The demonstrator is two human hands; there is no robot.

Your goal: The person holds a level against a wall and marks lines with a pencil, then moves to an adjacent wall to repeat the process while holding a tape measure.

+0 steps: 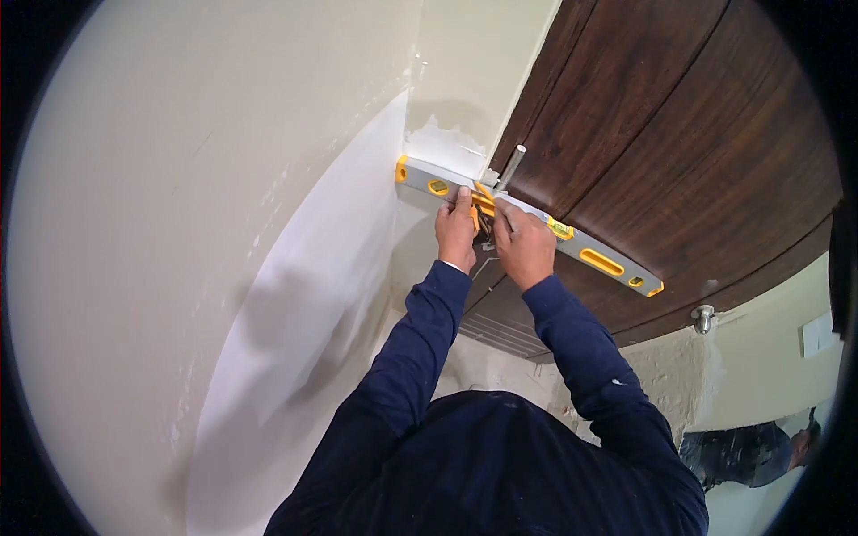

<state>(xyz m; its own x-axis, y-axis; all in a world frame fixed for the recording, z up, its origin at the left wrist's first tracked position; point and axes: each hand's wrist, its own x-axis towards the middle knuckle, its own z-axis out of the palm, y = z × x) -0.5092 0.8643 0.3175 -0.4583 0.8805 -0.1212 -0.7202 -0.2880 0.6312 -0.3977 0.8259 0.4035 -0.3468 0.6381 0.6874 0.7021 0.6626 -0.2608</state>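
A grey spirit level (585,253) with yellow end caps and vials lies across the wall corner and the dark wooden door (679,134). My left hand (456,234) presses on the level near its left part, fingers over it. My right hand (525,243) grips the level's middle, close to the left hand. Thin wires or a small tool show between the two hands, too small to make out. A metal pin (511,166) sticks up just above the level.
A cream wall with a white plastered patch (295,295) fills the left. A round metal door knob (704,317) sits at lower right. Another person's dark sleeve (746,454) shows at the bottom right, beside a white switch plate (817,335).
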